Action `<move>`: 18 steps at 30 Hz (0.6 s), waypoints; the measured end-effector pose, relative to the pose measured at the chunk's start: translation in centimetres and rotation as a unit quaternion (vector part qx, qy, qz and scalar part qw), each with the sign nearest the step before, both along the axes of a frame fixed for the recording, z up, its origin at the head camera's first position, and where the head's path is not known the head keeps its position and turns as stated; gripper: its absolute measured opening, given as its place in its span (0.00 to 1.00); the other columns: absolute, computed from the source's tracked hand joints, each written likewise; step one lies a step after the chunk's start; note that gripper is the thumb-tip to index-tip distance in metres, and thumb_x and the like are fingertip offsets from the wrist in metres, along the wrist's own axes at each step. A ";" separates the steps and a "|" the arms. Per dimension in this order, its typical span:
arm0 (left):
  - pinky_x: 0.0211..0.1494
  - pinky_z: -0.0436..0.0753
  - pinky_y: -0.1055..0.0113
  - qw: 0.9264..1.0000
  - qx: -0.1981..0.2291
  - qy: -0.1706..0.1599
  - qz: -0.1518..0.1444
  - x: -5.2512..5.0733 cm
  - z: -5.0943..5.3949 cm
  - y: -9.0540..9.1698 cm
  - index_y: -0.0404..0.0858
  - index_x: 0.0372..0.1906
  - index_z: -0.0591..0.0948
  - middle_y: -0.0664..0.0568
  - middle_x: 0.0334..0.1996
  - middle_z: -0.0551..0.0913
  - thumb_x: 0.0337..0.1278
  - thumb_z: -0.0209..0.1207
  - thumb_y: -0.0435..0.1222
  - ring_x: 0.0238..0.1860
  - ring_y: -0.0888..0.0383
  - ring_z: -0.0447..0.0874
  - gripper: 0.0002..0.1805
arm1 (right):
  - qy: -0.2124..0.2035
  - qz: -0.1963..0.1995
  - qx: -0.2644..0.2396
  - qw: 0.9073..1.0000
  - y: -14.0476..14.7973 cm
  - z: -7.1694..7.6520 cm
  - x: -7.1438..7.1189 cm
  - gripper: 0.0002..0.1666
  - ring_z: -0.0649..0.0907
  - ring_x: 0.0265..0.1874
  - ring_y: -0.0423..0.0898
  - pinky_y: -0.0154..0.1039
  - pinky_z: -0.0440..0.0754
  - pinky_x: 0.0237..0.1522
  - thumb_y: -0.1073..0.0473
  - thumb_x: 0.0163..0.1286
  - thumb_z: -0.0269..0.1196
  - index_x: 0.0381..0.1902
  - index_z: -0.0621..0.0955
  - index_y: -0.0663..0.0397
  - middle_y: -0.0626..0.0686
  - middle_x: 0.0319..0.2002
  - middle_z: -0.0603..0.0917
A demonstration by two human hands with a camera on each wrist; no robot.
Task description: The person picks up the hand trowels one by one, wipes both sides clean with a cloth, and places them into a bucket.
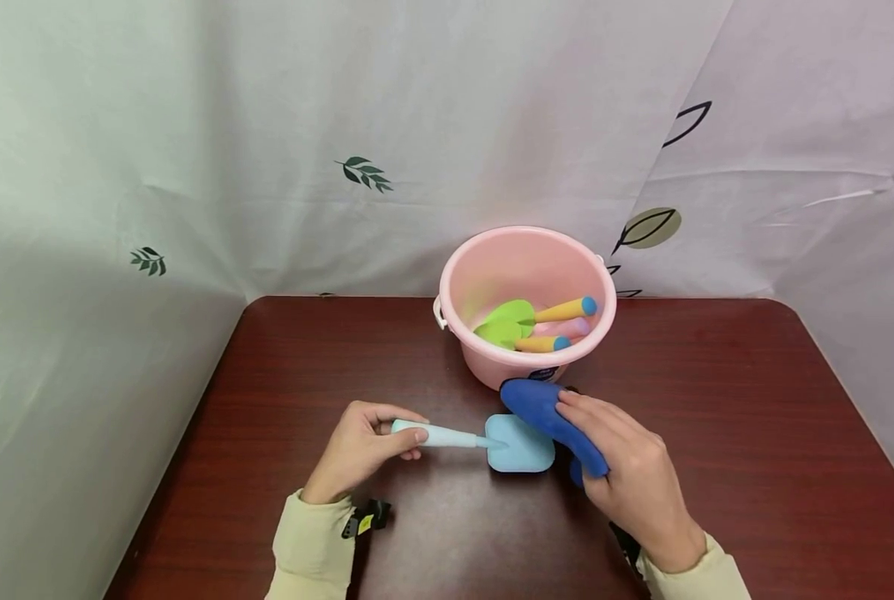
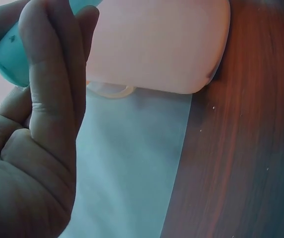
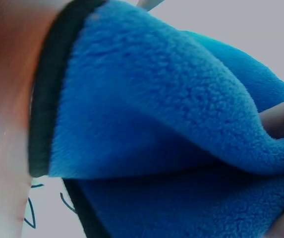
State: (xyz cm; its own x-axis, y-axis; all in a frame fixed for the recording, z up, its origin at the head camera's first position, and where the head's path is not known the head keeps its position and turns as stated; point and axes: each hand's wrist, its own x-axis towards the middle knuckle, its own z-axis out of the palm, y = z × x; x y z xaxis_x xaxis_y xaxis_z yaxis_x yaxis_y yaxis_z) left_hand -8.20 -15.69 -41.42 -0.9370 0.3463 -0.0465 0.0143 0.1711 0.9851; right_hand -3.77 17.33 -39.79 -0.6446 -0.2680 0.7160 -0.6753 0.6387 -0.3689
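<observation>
In the head view my left hand [image 1: 367, 446] grips the pale mint handle of a light blue toy shovel [image 1: 520, 443] between thumb and fingers. The shovel lies level, its square blade pointing right. My right hand [image 1: 634, 458] holds a folded blue cloth [image 1: 547, 412] against or just over the blade's right edge; contact cannot be told. The right wrist view shows the fleecy cloth [image 3: 151, 99] with dark edging, pinched at the right. In the left wrist view, fingers of the left hand [image 2: 47, 114] curl round the teal handle end [image 2: 13, 59].
Behind the hands stands a pink bucket [image 1: 484, 362] with white handle lugs. Inside it are two green toy trowels [image 1: 510, 321] with yellow, blue-tipped handles and a pink-handled piece [image 1: 566, 328]. The dark red wooden table [image 1: 304, 358] meets a pale leaf-patterned curtain [image 1: 417, 108] at the back.
</observation>
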 end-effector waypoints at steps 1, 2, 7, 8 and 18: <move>0.33 0.86 0.62 1.000 0.000 -0.001 -0.001 0.0 0.0 0.1 0.33 0.40 0.89 0.34 0.26 0.87 0.56 0.71 0.33 0.25 0.41 0.88 0.08 | 0.012 0.006 -0.005 1.000 -0.1 -0.1 0.0 0.30 0.85 0.51 0.55 0.28 0.68 0.66 0.72 0.51 0.51 0.52 0.85 0.62 0.56 0.53 0.86; 0.33 0.87 0.62 1.000 -0.001 -0.001 -0.003 0.0 -0.1 0.2 0.33 0.40 0.89 0.35 0.26 0.87 0.56 0.71 0.33 0.25 0.41 0.88 0.08 | 0.020 0.012 -0.009 1.000 -0.2 -0.1 0.0 0.29 0.85 0.51 0.55 0.29 0.68 0.66 0.70 0.54 0.49 0.52 0.85 0.62 0.57 0.53 0.86; 0.34 0.87 0.62 1.000 0.000 -0.003 -0.011 0.1 -0.1 0.6 0.32 0.40 0.89 0.38 0.25 0.87 0.57 0.70 0.33 0.26 0.40 0.88 0.09 | 0.020 0.040 -0.018 0.999 -0.9 -0.3 0.2 0.28 0.83 0.55 0.54 0.31 0.67 0.67 0.63 0.61 0.47 0.54 0.84 0.63 0.59 0.55 0.85; 0.34 0.87 0.62 1.000 0.004 -0.005 -0.011 0.1 -0.1 0.7 0.32 0.40 0.89 0.37 0.25 0.87 0.57 0.70 0.33 0.26 0.42 0.88 0.09 | 0.018 0.046 -0.018 0.999 -1.0 -0.4 0.3 0.28 0.83 0.56 0.54 0.31 0.67 0.67 0.63 0.61 0.47 0.54 0.84 0.63 0.59 0.55 0.85; 0.34 0.87 0.63 0.999 0.031 -0.020 -0.012 0.3 -0.1 1.4 0.31 0.41 0.89 0.29 0.29 0.86 0.57 0.70 0.32 0.25 0.55 0.88 0.09 | -0.018 0.083 0.021 0.996 -2.4 -1.0 0.8 0.25 0.83 0.56 0.54 0.32 0.65 0.69 0.60 0.69 0.50 0.60 0.82 0.59 0.57 0.58 0.83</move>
